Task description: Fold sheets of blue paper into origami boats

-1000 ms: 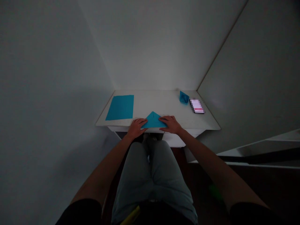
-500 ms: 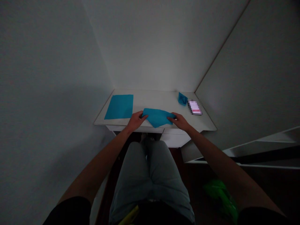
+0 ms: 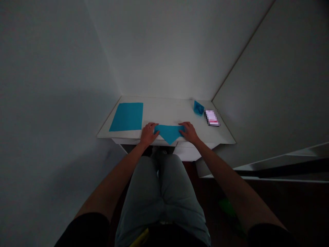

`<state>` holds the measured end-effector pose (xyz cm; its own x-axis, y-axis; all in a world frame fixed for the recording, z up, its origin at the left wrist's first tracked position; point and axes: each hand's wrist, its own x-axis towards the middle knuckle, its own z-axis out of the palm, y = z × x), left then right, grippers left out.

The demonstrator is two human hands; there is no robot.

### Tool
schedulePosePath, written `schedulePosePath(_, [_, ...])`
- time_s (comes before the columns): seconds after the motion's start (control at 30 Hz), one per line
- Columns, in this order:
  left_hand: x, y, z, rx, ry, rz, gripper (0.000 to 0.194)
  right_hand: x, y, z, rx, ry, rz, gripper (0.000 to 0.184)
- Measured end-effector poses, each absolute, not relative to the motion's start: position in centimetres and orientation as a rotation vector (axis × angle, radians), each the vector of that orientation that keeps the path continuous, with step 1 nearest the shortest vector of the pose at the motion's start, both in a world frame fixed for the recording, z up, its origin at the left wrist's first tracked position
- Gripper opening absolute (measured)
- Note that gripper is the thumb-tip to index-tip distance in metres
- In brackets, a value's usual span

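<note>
A folded sheet of blue paper (image 3: 169,131) lies at the front edge of the white desk, with a pointed corner toward me jutting past the edge. My left hand (image 3: 148,133) is at the paper's left end, thumb on the near side and fingers on the far side. At the right end, my right hand (image 3: 189,132) grips in the same way, fingertips along the far edge. Parts of both paper ends are hidden by my fingers. A flat blue sheet (image 3: 127,117) lies left of my left hand. Beyond my right hand sits a small folded blue paper shape (image 3: 198,108).
A phone (image 3: 212,117) with a lit, blurred screen lies at the desk's right side. The white desk (image 3: 167,109) meets walls at the back and right. Drawers (image 3: 186,153) are under its front edge. Something green (image 3: 227,207) is on the dark floor.
Both hands have brought the folded paper down flatter and slightly closer to me. Its upper edge now looks straighter, and the pointed corner is centred. The view has shifted slightly.
</note>
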<state>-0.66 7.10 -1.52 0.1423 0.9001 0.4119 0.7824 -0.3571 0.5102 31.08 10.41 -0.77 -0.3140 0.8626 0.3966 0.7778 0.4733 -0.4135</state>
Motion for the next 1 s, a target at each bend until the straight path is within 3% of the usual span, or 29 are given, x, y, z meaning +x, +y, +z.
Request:
schedulePosePath(0.07, [-1.1, 6.6, -1.6, 2.357, 1.544, 0.911, 0.035, 31.4, 9.6, -0.6, -1.263, -2.317, 0.197, 0.032])
schedulePosePath(0.13, [-1.8, 6.0, -1.7, 2.441, 1.419, 0.826, 0.035, 31.8, 8.4, -0.2, -1.204, -2.438, 0.214, 0.035])
schedulePosePath(0.27, [-3.2, 4.9, -1.8, 2.503, 1.294, 0.74, 0.052, 33.5, 6.4, 0.7, -1.162, -2.566, 0.232, 0.052])
schedulePosePath(0.37, [-4.0, 4.8, -1.8, 2.485, 1.247, 0.694, 0.051, 35.0, 6.2, 1.1, -1.096, -2.629, 0.338, 0.066])
schedulePosePath(0.6, [-4.6, 6.4, -1.7, 2.381, 1.166, 0.705, 0.034, 35.5, 7.5, 0.6, -1.038, -2.527, 0.474, 0.038])
schedulePosePath(0.77, [-3.6, 7.0, -1.9, 2.279, 1.25, 0.814, 0.027, 34.5, 7.7, 0.0, -1.134, -2.41, 0.405, 0.031])
schedulePosePath(0.83, [-3.0, 7.4, -2.1, 2.214, 1.45, 0.852, 0.037, 34.4, 7.9, -0.4, -1.206, -2.359, 0.357, 0.035])
schedulePosePath(0.93, [-2.5, 8.0, -2.3, 2.137, 1.664, 0.811, 0.071, 34.4, 8.4, -1.1, -1.324, -2.314, 0.264, 0.051])
schedulePosePath(1.0, [-2.6, 8.4, -2.3, 2.138, 1.661, 0.747, 0.08, 34.6, 8.7, -1.5, -1.386, -2.312, 0.221, 0.062])
